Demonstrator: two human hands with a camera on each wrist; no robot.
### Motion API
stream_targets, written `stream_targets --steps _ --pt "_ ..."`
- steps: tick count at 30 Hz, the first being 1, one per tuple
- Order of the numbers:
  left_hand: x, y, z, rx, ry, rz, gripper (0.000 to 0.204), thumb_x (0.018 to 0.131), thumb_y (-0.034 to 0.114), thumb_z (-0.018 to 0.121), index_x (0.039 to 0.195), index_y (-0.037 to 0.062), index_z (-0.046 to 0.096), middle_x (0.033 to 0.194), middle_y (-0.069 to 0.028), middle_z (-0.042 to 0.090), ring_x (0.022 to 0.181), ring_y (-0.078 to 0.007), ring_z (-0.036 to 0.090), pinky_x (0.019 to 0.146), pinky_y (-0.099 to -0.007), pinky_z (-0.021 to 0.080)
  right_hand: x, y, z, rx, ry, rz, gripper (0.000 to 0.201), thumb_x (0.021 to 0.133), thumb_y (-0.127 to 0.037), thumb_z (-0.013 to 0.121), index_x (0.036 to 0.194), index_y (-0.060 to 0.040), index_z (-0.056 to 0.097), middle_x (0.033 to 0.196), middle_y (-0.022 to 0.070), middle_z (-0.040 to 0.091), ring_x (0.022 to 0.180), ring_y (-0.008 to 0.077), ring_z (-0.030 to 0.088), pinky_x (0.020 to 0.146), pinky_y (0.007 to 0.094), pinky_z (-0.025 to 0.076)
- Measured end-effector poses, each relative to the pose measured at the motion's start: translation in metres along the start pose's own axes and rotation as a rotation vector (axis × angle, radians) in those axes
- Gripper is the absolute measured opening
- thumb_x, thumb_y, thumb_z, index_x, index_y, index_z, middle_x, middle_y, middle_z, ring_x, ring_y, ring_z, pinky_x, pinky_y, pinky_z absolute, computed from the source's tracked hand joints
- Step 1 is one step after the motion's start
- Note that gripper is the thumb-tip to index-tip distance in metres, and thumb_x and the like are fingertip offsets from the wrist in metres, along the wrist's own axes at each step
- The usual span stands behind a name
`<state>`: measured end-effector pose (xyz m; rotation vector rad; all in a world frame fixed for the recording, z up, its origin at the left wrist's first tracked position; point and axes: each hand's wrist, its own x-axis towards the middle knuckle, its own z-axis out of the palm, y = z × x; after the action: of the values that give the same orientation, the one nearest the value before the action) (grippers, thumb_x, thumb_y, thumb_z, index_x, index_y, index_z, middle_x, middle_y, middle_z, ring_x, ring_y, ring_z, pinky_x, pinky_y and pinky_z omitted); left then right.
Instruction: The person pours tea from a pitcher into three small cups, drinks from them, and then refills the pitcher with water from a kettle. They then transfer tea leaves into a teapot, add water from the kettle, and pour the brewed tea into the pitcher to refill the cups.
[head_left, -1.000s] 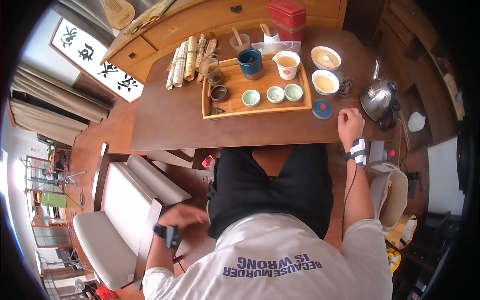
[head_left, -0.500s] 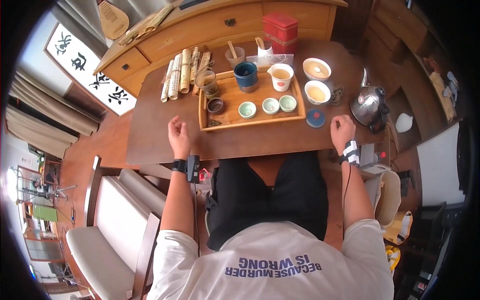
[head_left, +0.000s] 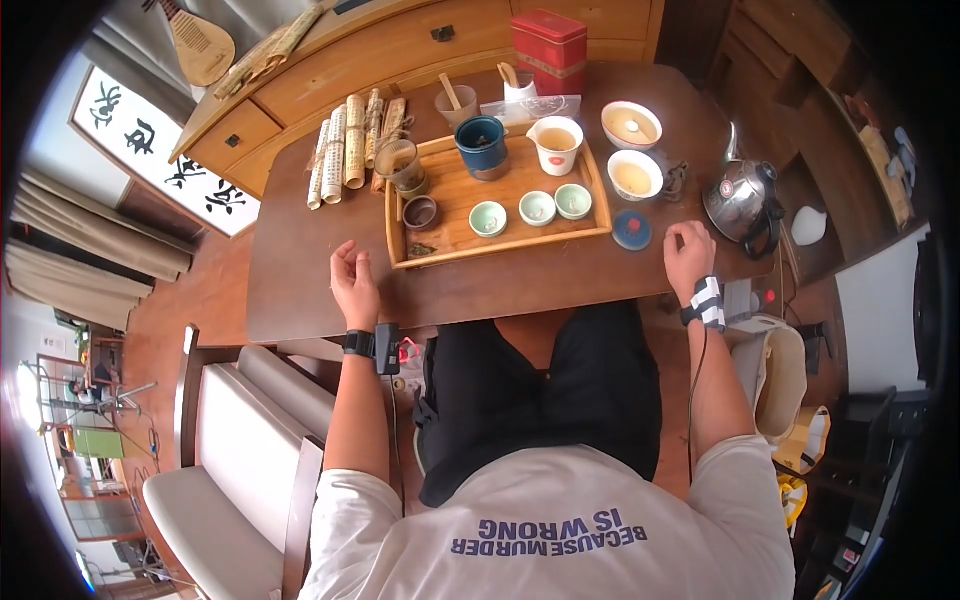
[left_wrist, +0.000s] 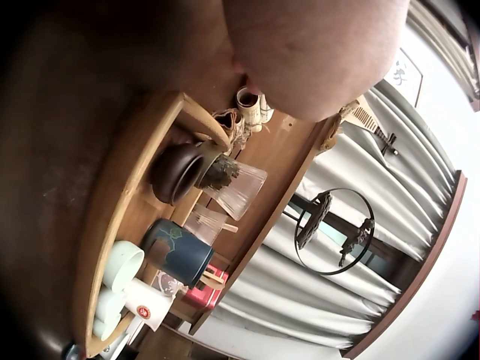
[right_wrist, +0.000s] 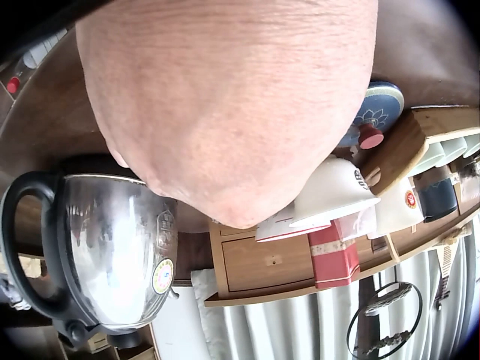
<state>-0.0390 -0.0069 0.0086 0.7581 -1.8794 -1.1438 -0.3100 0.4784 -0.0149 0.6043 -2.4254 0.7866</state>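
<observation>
My left hand (head_left: 355,287) rests at the table's front left, fingers loosely bent and holding nothing. Just past it lies the wooden tea tray (head_left: 500,253). On the tray are a dark brown cup (head_left: 421,212), three pale green cups (head_left: 488,219), a blue tea vessel (head_left: 481,150) and a white pitcher of tea (head_left: 556,147). At the front right, my right hand (head_left: 690,255) lies on the table with loosely curled fingers and nothing in them. A blue lid with a red knob (head_left: 632,230) sits to its left, and a steel kettle (head_left: 738,200) stands to its right.
Two white bowls of tea (head_left: 635,176) stand right of the tray. Behind it are a red tin (head_left: 549,50) and a cup with wooden tools (head_left: 518,90). Bamboo scrolls (head_left: 354,140) lie at the back left. A cushioned chair (head_left: 245,430) is left of my legs.
My left hand has come up from beside the chair onto the table's front left and stays there. The right hand keeps its place by the lid. The head view has shifted a little.
</observation>
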Motion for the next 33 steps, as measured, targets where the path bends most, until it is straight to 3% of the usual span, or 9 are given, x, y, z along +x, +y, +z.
stream_targets --steps 7,10,16,22,33 --pt "0.001 -0.016 0.01 0.014 -0.035 -0.022 0.028 0.103 0.009 0.064 0.129 0.0009 0.063 0.094 -0.0022 0.067 0.083 -0.0091 0.059 0.078 -0.0261 0.05 0.001 -0.002 -0.002 0.004 -0.005 0.003 0.004 0.086 -0.01 0.073 0.089 -0.0089 0.07 0.098 0.0083 0.068 0.099 0.0333 0.065 0.087 0.0471 0.047" --pt "-0.006 -0.022 0.01 0.244 -0.019 -0.043 0.027 0.102 0.009 0.064 0.127 -0.0009 0.065 0.092 -0.0038 0.068 0.082 -0.0113 0.06 0.079 -0.0291 0.052 0.001 -0.003 -0.002 0.008 -0.008 0.006 0.004 0.086 -0.01 0.072 0.089 -0.0087 0.07 0.098 0.0081 0.068 0.099 0.0332 0.065 0.087 0.0469 0.047" --pt "-0.02 -0.006 0.019 0.26 -0.002 -0.025 0.023 0.103 0.01 0.062 0.122 -0.0017 0.068 0.097 -0.0102 0.073 0.088 -0.0161 0.067 0.083 -0.0324 0.054 0.001 -0.002 -0.002 0.01 0.003 0.003 0.004 0.087 -0.009 0.072 0.09 -0.0084 0.07 0.099 0.0081 0.069 0.099 0.0332 0.065 0.087 0.0471 0.048" --pt "-0.022 -0.01 0.022 0.337 -0.016 0.071 0.021 0.104 0.007 0.06 0.121 0.0006 0.069 0.097 -0.0109 0.075 0.089 -0.0193 0.07 0.085 -0.0336 0.055 0.0 -0.002 -0.002 0.005 -0.002 0.005 0.005 0.087 -0.01 0.072 0.091 -0.0087 0.07 0.098 0.0084 0.069 0.098 0.0332 0.065 0.086 0.047 0.048" --pt "-0.022 -0.012 0.021 0.373 -0.039 0.1 0.02 0.105 0.007 0.056 0.117 0.0022 0.072 0.097 -0.0142 0.076 0.091 -0.0246 0.073 0.085 -0.0353 0.056 0.001 0.0 -0.003 0.019 -0.008 0.012 0.005 0.089 -0.012 0.072 0.092 -0.008 0.071 0.098 0.0093 0.07 0.098 0.0337 0.066 0.086 0.0468 0.048"
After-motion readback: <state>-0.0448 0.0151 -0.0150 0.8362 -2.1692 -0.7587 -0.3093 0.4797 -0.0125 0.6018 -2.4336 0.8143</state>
